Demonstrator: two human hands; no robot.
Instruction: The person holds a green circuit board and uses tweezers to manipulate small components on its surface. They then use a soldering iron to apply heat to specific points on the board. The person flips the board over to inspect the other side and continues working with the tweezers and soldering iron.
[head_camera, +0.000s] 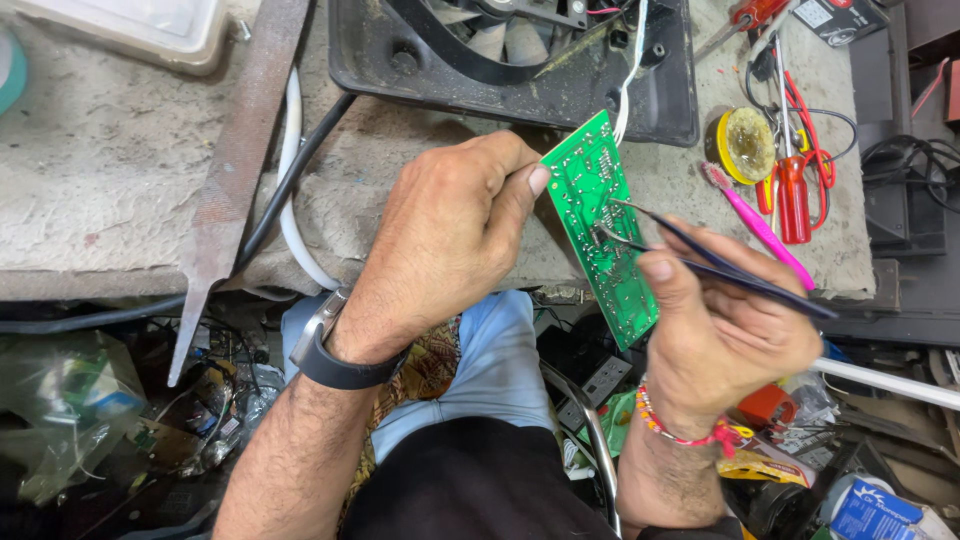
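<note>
**Board held off the near edge, tweezers on the solder side**

Your left hand (450, 235) pinches the green circuit board (600, 225) by its long edge, tilting it past the surface (110, 170) near edge so the solder side faces you; your right hand (725, 330) grips dark tweezers (690, 250), tips touching mid-board; the black fan housing (520, 70) crowds behind, the rusty file (235, 165) lies left.

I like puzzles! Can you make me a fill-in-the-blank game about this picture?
1. The left hand holds a circuit board coloured ____.
2. The right hand touches the board with dark ____.
3. The left wrist wears a black ____.
4. The screwdriver beside the pink brush has a ____ handle.

Missing words: green; tweezers; watch; red
</note>
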